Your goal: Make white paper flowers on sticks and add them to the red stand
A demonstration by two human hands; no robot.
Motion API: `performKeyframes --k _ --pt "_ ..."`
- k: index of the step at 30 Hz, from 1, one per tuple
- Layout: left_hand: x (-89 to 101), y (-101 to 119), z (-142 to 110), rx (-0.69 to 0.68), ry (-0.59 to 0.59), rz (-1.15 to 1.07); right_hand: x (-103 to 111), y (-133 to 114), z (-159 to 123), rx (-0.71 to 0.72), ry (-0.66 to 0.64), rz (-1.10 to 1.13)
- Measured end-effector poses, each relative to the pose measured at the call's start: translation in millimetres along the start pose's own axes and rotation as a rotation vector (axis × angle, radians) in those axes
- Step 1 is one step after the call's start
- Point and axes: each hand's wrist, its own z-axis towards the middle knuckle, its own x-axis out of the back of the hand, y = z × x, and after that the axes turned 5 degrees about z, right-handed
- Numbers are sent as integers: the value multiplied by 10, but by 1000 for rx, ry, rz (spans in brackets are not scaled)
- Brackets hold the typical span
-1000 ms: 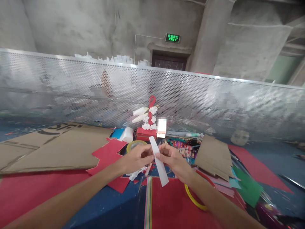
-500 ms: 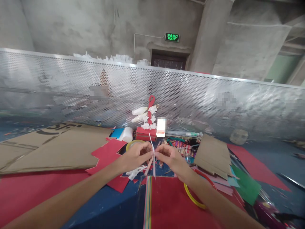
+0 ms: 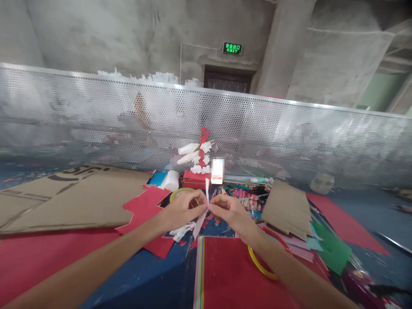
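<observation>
Between my fingertips, a thin white paper strip (image 3: 200, 225) is pinched near its middle. One end points up and the other slants down to the left. My left hand (image 3: 188, 209) grips it from the left with thumb and finger. From the right, my right hand (image 3: 227, 209) pinches the same spot, its fingertips almost touching the left ones. Below the hands lies a stack of coloured paper with a red top sheet (image 3: 238, 270). White paper pieces (image 3: 183, 231) rest left of the strip's lower end. Behind the hands stands a red form with white flowers (image 3: 202, 154).
Cardboard (image 3: 83, 197) and cut red paper (image 3: 146, 206) lie at the left. A yellow ring (image 3: 260, 266) sits under my right forearm. More cardboard (image 3: 286, 210) and a green sheet (image 3: 331, 249) are at the right. A perforated metal panel (image 3: 257, 124) stands across the back.
The strip has turned between my fingers: its upper end is now more upright, and its lower end has swung to the left. Both hands stay in about the same place.
</observation>
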Motion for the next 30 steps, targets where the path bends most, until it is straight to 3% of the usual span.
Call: performKeyframes --k 30 --pt "-14 -52 29 -3 -4 -152 -16 3 6 -15 -12 -65"
